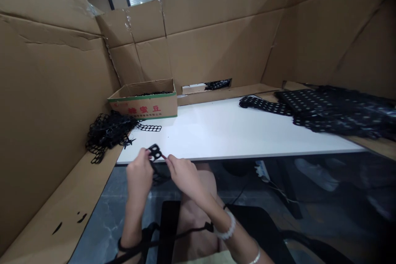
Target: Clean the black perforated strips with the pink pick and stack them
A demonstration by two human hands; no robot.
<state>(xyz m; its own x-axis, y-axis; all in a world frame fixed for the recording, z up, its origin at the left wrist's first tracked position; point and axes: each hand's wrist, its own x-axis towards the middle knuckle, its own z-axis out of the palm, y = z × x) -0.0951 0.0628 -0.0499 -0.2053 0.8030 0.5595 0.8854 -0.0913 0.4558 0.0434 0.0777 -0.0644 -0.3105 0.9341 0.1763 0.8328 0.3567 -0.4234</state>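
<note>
My left hand [140,172] is closed on a black perforated strip [155,152], pinching it near its end at the table's front edge. More of the dark strip hangs below between my hands. My right hand [185,174] is closed on a thin reddish-brown stick [163,156], whose tip meets or nearly meets the strip; its exact kind is too small to make out. A tangled heap of black lattice scraps [111,130] lies to the left of my hands, with one ladder-like piece [150,128] reaching onto the white table [213,132].
A cardboard box [168,109] with red characters holds black scraps at the back left. Black sheets with rows of holes [334,107] are piled at the right. Tall cardboard walls [210,41] surround the table, with a slot at the back. A power strip [262,170] lies below.
</note>
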